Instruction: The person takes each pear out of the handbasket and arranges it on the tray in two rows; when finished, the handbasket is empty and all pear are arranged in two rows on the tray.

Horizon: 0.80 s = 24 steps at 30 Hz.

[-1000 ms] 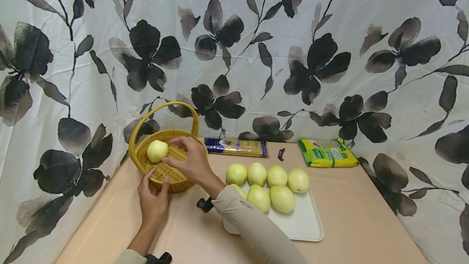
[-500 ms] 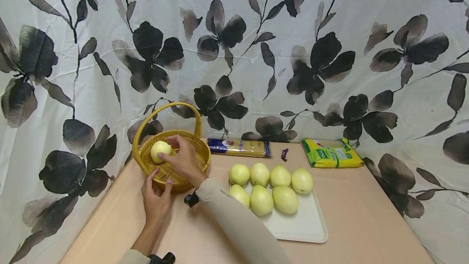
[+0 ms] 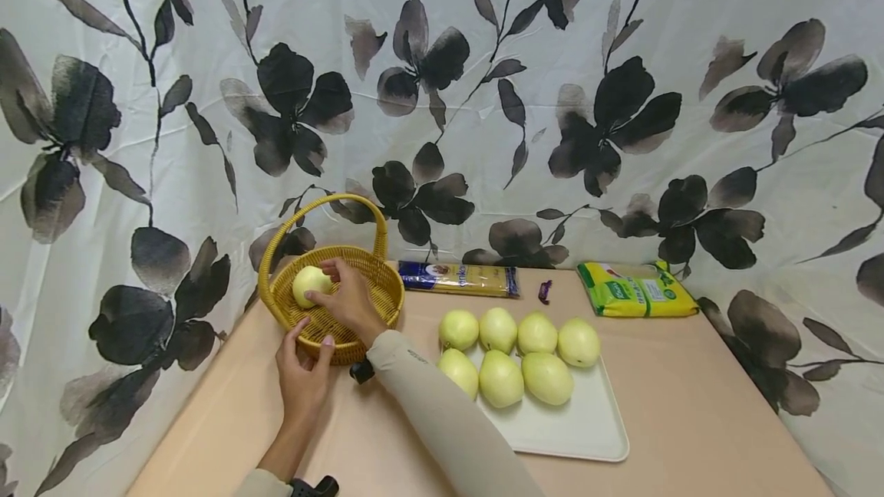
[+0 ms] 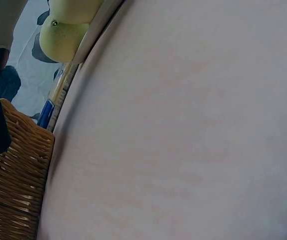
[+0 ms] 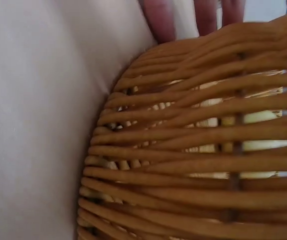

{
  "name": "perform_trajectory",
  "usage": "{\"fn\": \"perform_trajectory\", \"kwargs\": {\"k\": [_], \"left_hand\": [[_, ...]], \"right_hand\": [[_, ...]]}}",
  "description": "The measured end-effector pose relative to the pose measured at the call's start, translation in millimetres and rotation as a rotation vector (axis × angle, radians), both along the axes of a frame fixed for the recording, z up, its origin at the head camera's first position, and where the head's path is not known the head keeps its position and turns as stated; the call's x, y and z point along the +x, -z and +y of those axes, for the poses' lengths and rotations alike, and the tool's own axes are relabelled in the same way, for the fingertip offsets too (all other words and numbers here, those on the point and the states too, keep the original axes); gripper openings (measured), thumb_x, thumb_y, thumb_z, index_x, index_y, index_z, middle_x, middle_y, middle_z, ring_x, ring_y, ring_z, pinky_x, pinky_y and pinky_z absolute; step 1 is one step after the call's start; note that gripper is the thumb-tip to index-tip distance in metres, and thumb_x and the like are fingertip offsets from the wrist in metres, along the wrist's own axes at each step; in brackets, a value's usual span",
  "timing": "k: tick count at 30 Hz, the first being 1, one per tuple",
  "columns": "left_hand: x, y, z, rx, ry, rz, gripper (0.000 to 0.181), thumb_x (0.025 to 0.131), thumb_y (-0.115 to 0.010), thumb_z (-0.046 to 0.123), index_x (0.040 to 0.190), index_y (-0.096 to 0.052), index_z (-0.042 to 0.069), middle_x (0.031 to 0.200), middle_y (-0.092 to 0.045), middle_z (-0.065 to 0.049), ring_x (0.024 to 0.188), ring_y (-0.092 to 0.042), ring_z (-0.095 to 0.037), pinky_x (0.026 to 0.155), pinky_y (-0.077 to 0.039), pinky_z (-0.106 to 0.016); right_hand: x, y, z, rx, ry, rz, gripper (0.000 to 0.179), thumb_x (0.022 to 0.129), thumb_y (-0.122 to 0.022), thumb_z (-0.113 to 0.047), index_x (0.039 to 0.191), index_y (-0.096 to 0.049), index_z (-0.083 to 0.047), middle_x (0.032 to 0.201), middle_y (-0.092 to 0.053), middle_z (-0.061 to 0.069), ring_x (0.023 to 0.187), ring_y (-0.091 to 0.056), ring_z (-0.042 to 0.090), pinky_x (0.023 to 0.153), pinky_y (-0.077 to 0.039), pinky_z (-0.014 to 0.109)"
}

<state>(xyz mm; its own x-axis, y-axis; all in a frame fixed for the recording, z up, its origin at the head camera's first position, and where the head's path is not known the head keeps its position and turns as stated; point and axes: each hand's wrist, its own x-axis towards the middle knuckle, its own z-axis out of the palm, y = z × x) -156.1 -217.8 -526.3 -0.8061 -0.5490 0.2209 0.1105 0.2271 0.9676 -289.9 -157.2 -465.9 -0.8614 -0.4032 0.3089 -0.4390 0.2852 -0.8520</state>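
A pale yellow-green pear point(image 3: 310, 285) lies inside the left part of the yellow wicker basket point(image 3: 383, 282), whose handle arches above it. My right hand point(image 3: 348, 299) reaches into the basket and grips the pear from its right side, with the thumb across its front. At the basket's near side, my left hand point(image 3: 304, 382) holds the rim between index finger and thumb. In the right wrist view, the basket's woven wall point(image 5: 193, 150) fills most of the frame, and some left-hand fingers point(image 5: 159, 20) meet its edge. Neither wrist view shows the right hand's fingers.
To the right stands a white tray point(image 3: 587, 428) bearing several more pears point(image 3: 500, 379). Behind them lie a blue-and-yellow pasta packet point(image 3: 459, 280), a small purple-wrapped candy point(image 3: 545, 291) and a green-and-yellow bag point(image 3: 638, 290). A floral cloth point(image 3: 483, 60) hangs behind the table.
My right hand has moved left onto the pear, from just beside it. The pear stays in the same part of the basket, and my left hand keeps its place on the rim.
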Motion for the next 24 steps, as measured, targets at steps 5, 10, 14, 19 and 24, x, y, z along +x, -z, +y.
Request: {"fn": "perform_trajectory", "kwargs": {"k": [5, 10, 14, 19, 24], "left_hand": [[1.0, -2.8, 0.3, -0.013, -0.005, -0.021, 0.061, 0.106, -0.067, 0.023, 0.162, -0.042, 0.017, 0.164, -0.025, -0.02, 0.148, -0.041, -0.043, 0.109, -0.046, -0.016], [1.7, -1.2, 0.2, -0.011, -0.008, -0.009, 0.061, 0.106, -0.067, 0.021, 0.161, -0.043, 0.013, 0.164, -0.025, -0.021, 0.148, -0.04, -0.044, 0.102, -0.044, -0.009], [1.0, 1.2, 1.0, 0.012, 0.011, 0.021, 0.06, 0.106, -0.067, 0.019, 0.16, -0.043, 0.012, 0.163, -0.025, -0.018, 0.145, -0.043, -0.042, 0.098, -0.043, -0.004], [2.4, 1.2, 2.1, 0.012, 0.015, 0.031, 0.059, 0.105, -0.068, 0.017, 0.159, -0.044, 0.012, 0.163, -0.026, -0.017, 0.145, -0.043, -0.039, 0.098, -0.044, -0.003], [1.8, -1.2, 1.9, -0.006, 0.008, 0.035, 0.059, 0.105, -0.067, 0.016, 0.159, -0.044, 0.012, 0.161, -0.028, -0.015, 0.139, -0.048, -0.034, 0.095, -0.045, -0.003]], "right_hand": [[-4.3, 2.4, -4, 0.118, -0.003, 0.007, 0.065, 0.092, -0.086, -0.031, 0.149, -0.057, -0.021, 0.147, -0.066, 0.005, 0.132, -0.06, 0.025, 0.105, -0.053, 0.032], [-6.3, 5.2, -6, 0.194, -0.033, 0.03, 0.069, 0.094, -0.083, -0.035, 0.155, -0.052, -0.024, 0.153, -0.062, 0.004, 0.131, -0.056, 0.018, 0.105, -0.051, 0.031], [-8.8, 8.5, -9, 0.211, -0.05, 0.049, 0.07, 0.095, -0.082, -0.033, 0.156, -0.05, -0.024, 0.152, -0.061, 0.004, 0.127, -0.055, 0.016, 0.102, -0.05, 0.027], [-10.6, 11.7, -10, 0.234, -0.043, 0.07, 0.067, 0.096, -0.081, -0.032, 0.155, -0.051, -0.025, 0.148, -0.064, 0.003, 0.128, -0.055, 0.016, 0.103, -0.05, 0.026], [-11.6, 10.6, -9, 0.236, 0.114, 0.082, 0.06, 0.093, -0.084, -0.037, 0.146, -0.059, -0.024, 0.133, -0.07, 0.001, 0.124, -0.06, 0.017, 0.1, -0.053, 0.03]]}}
